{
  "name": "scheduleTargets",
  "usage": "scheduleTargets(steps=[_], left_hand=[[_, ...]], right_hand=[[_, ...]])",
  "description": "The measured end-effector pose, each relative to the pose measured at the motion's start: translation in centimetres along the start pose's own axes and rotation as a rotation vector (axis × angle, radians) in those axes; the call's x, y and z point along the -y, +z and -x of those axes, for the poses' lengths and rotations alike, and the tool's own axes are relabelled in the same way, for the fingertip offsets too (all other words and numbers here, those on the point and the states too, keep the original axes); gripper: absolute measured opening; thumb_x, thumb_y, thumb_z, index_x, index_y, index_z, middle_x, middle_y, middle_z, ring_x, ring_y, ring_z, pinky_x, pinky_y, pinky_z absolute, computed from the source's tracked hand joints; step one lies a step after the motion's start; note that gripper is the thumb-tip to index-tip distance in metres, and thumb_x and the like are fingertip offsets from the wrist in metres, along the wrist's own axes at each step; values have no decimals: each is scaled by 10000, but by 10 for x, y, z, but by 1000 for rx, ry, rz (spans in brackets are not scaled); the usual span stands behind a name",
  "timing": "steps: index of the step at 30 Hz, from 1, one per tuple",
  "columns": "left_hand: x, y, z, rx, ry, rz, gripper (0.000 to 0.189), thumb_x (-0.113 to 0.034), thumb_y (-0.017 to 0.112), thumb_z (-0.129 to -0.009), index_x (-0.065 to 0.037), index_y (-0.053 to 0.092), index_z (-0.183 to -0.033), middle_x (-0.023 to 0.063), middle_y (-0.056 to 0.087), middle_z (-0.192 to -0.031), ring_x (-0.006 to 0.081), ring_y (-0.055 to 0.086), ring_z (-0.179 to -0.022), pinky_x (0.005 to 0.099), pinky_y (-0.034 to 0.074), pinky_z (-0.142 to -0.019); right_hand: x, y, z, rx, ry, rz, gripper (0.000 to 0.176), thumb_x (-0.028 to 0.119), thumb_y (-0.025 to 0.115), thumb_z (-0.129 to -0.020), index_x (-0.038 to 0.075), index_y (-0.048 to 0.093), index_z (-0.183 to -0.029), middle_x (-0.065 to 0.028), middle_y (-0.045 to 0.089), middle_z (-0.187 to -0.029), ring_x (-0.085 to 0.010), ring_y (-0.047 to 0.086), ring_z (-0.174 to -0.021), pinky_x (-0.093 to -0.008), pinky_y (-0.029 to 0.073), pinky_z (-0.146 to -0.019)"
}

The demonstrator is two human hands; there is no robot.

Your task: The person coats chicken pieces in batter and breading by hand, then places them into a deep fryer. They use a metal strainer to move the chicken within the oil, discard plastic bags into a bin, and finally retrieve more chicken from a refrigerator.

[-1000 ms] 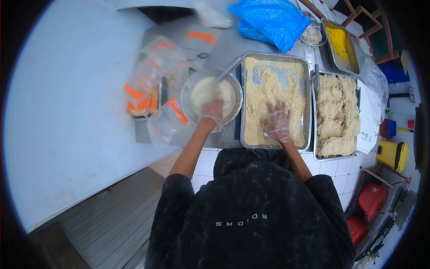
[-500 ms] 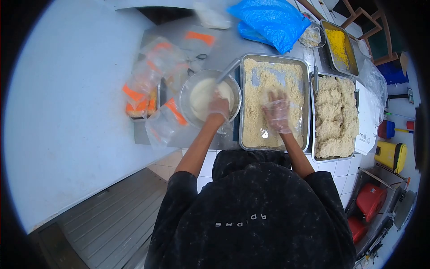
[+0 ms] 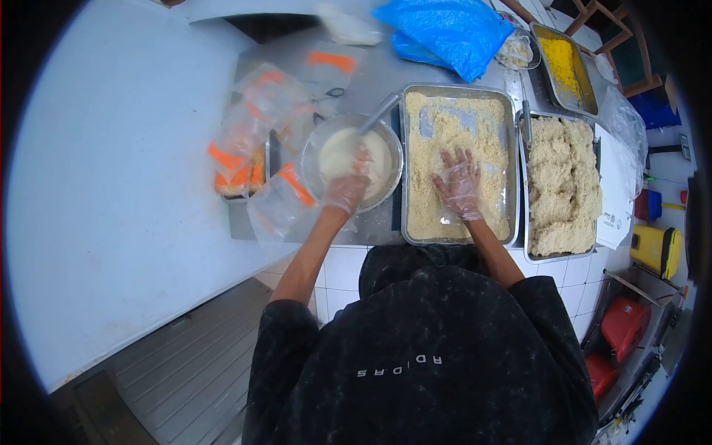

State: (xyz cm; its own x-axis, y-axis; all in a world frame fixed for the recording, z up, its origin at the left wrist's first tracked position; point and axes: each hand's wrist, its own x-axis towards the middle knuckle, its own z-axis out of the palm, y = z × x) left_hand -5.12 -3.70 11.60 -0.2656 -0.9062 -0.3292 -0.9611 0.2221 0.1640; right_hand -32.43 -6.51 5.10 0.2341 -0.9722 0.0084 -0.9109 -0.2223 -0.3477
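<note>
Worktop (image 3: 374, 78): grey metal, running away from you. Its far end is cut off by the dark edge of the view, and your own dark top hides its near edge.
Crumb tray (image 3: 403, 178): straight ahead of you and full of pale crumbs, with a bare patch of metal near the far end.
Second tray (image 3: 525, 222): touching the crumb tray on your right and piled with crumb-coated pieces. You cannot tell single pieces apart.
Blue bag (image 3: 445, 30): crumpled beyond the crumb tray. Its contents are hidden.
Clear bags (image 3: 256, 126): a heap with orange labels, left of the bowl. They are blurred and overlapping, so what is inside is hard to make out.
Bowl (image 3: 310, 152): just left of the crumb tray, holding white batter.
Yellow tray (image 3: 564, 67): far right, partly cut off by the edge of the view.
Right hand (image 3: 458, 182): gloved, with the fingers spread wide and pressed flat on the crumbs. Anything beneath the palm is hidden.
Left hand (image 3: 347, 185): gloved, over the bowl's near side with the fingertips in the batter. It is blurred, so you cannot tell whether it grips anything.
Handle (image 3: 378, 113): leaning on the bowl's far rim, with its lower end sunk out of sight.
</note>
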Motion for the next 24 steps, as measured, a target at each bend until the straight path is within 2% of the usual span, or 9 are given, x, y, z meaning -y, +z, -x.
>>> scheduleTargets(steps=[4,7,10,13,16,19,22,24], left_hand=[[13,5,11,-105,37,19,220,-98,488,-737,-90,557,-946,139,592,-868,310,577,-849,401,460,-709],[19,-7,17,-1,-93,15,272,-138,533,-714,-91,553,-981,144,593,-885,315,566,-873,397,457,-724],[11,-33,26,-39,-197,104,353,-152,599,-667,-66,548,-1005,158,591,-925,319,562,-876,392,456,-734],[14,-38,36,-313,-18,152,367,-124,632,-632,-28,555,-977,171,598,-914,322,575,-836,376,464,-714],[18,-48,40,-357,67,370,316,-95,621,-638,-2,565,-935,184,605,-860,333,585,-787,363,468,-689],[17,-61,41,-317,-36,609,309,-101,614,-636,0,570,-926,189,608,-804,340,590,-755,361,469,-674],[46,-10,32,-323,-168,503,351,-143,619,-643,4,568,-958,200,612,-822,338,596,-789,379,473,-690],[48,13,23,-182,-362,270,360,-184,621,-652,5,579,-956,205,613,-853,347,595,-818,386,476,-705]], right_hand=[[-3,2,1,-43,-26,-9,638,509,441,-810,194,284,-1342,-120,212,-1399,-315,136,-1302,-517,54,-1025],[-2,4,1,-37,-7,-1,643,529,433,-801,204,291,-1337,-101,208,-1402,-307,138,-1301,-513,54,-1035],[-2,5,-1,-41,-9,5,639,522,437,-800,205,294,-1336,-94,211,-1401,-305,143,-1299,-512,58,-1035],[-1,2,-2,-29,-3,9,634,515,439,-800,208,293,-1336,-91,211,-1401,-303,147,-1299,-511,64,-1036],[-1,0,-1,-13,10,2,631,512,441,-800,209,296,-1335,-94,212,-1400,-302,151,-1297,-512,71,-1034],[-2,4,-1,-24,6,5,629,515,441,-800,208,304,-1332,-97,215,-1399,-304,155,-1296,-517,80,-1030],[-3,6,0,-33,8,5,626,518,439,-801,206,311,-1329,-101,222,-1396,-307,159,-1294,-524,88,-1026],[-2,5,1,-54,0,-6,627,519,438,-802,204,311,-1329,-103,227,-1394,-308,162,-1293,-528,91,-1023]])
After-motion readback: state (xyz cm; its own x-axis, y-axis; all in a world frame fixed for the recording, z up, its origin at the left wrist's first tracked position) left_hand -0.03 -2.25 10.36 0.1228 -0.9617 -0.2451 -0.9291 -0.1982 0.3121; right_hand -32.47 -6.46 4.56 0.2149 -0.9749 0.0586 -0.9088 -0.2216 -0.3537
